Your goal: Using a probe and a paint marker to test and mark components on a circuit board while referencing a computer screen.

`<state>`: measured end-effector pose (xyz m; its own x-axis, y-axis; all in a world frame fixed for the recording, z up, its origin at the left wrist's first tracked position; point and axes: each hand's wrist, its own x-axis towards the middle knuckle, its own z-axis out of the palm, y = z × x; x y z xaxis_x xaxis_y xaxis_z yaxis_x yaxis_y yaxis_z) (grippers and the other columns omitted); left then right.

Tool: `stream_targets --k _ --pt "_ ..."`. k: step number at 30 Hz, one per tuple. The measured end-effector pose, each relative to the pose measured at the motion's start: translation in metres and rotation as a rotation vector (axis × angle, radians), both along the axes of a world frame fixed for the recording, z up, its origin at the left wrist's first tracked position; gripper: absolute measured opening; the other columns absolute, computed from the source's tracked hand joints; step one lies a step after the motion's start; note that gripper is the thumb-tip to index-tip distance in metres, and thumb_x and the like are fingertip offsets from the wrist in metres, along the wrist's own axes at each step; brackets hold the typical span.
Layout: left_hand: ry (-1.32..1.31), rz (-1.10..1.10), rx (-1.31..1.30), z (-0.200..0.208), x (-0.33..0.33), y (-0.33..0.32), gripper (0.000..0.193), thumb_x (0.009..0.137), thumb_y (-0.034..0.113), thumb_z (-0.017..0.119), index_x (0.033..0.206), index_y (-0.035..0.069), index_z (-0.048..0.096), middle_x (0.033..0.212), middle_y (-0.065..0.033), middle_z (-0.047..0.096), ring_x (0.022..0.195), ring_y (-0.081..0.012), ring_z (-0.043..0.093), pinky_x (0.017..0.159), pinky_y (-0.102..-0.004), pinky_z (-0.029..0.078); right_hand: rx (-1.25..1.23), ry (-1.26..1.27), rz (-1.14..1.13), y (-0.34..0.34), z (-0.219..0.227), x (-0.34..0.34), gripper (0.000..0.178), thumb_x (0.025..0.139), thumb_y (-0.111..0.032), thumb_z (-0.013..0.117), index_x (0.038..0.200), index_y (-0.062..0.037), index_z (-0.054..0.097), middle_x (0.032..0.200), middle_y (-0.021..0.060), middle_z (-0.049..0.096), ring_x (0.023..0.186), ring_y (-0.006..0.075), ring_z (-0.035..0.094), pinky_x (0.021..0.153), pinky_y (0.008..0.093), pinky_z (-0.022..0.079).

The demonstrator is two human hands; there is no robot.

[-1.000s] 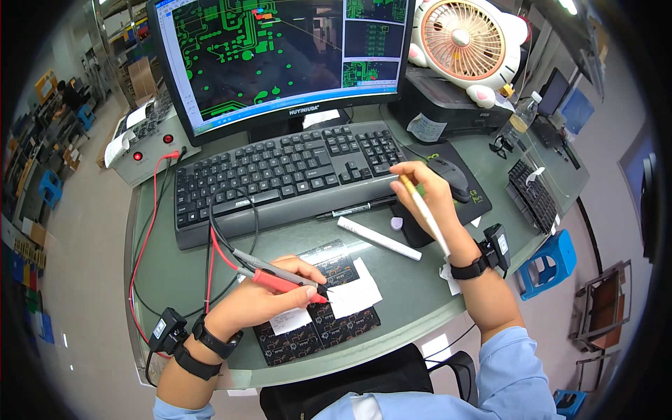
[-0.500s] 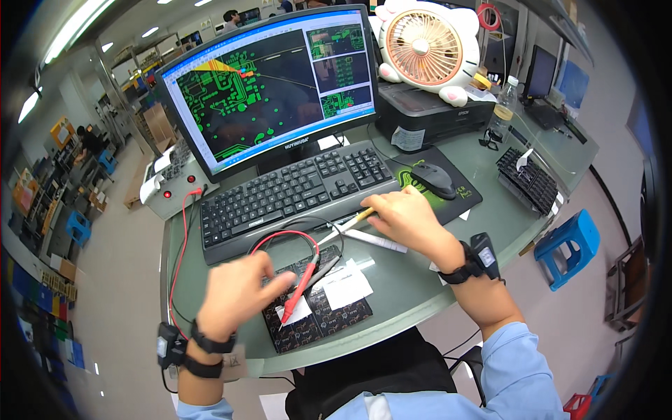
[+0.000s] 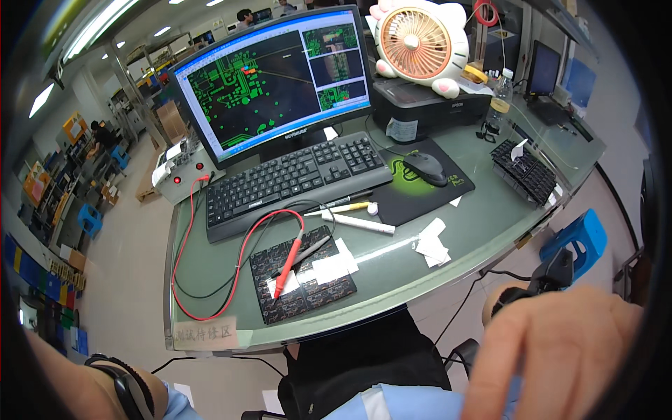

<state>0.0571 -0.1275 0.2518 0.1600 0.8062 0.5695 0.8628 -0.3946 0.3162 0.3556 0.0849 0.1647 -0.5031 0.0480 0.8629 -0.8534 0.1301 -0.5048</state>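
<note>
My right hand (image 3: 560,350) is raised close at the lower right, fingers stretched out, somewhat blurred, holding nothing visible. At the lower left edge my left hand (image 3: 59,371) is mostly cut off; its fingers are hidden. Both wrists wear black bands. Away from both hands, a dark circuit board panel (image 3: 308,301) lies at the table's front. Across it rest a red test probe (image 3: 288,269) and a dark test probe (image 3: 308,255), beside white paper slips (image 3: 332,269). A thin yellow-and-white stick (image 3: 346,208) lies behind the panel, near a white pen-like stick (image 3: 359,223).
A black keyboard (image 3: 294,175) stands before a monitor (image 3: 273,84) showing a green board layout. To the right are a mouse (image 3: 425,168), a printer (image 3: 434,105) carrying a fan (image 3: 416,42), a bottle (image 3: 501,94) and a black rack (image 3: 521,171). Crumpled paper (image 3: 432,245) lies near the front edge.
My right hand has let go of the yellow-and-white stick, which now lies on the table. Both hands have drawn back from the table, the left toward the left edge, the right toward the lower right.
</note>
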Motion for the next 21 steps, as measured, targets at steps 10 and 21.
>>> stream_targets --k 10,21 --pt "-0.191 0.326 -0.105 -0.009 0.003 -0.064 0.11 0.083 0.074 0.044 0.147 0.002 -0.01 0.156 -0.0243 0.002 0.144 -0.0366 0.013 0.115 -0.05 0.022 0.031 -0.061 -0.278 -0.013 -0.016 0.016 0.013 0.09 -0.012 0.065 0.101 -0.0046 0.063 0.089 0.0121 0.068 0.077 0.0221 0.063 0.071 0.0323 0.045" --pt "-0.267 0.348 -0.11 -0.013 -0.003 -0.09 0.103 0.084 0.069 0.045 0.146 0.005 -0.005 0.156 -0.0219 0.004 0.144 -0.036 0.012 0.115 -0.0518 0.019 0.107 0.017 -0.411 -0.026 -0.005 0.007 0.014 0.091 -0.017 0.064 0.098 -0.0053 0.062 0.088 0.0109 0.068 0.073 0.019 0.061 0.071 0.032 0.042"
